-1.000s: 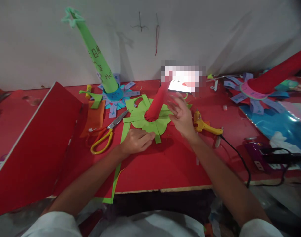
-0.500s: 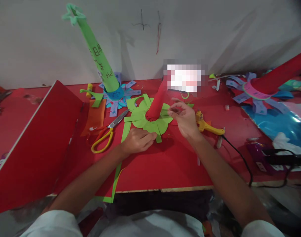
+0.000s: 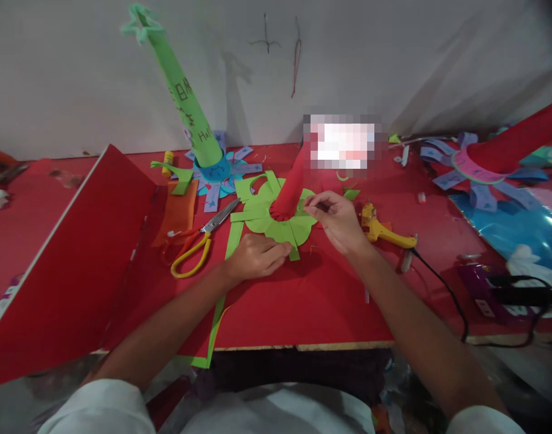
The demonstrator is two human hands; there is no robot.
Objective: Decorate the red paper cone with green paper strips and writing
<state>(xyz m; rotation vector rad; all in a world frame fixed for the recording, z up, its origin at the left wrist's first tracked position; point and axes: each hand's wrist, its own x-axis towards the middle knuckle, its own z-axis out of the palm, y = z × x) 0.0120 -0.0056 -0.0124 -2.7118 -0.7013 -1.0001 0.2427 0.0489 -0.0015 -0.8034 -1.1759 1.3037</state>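
A green paper flower with strips glued or laid across it lies flat, and a red paper cone rises from its middle. At its near edge my left hand is closed, fingertips on the side of a green strip that points toward me. My right hand pinches the end of the right-hand strip between thumb and fingers, slightly above the flower. To the left lie scissors with yellow and red handles. A yellow glue gun rests to the right of my right hand.
A green paper tower on a blue base stands behind left. A red board leans upright at left. Another red cone tilts at far right beside blue plastic. The glue gun's black cord runs to the front edge.
My right hand's spread fingers have closed together at the strip's end and shifted slightly left relative to the flower. My left hand stays beside the near strip. The whole view has shifted slightly.
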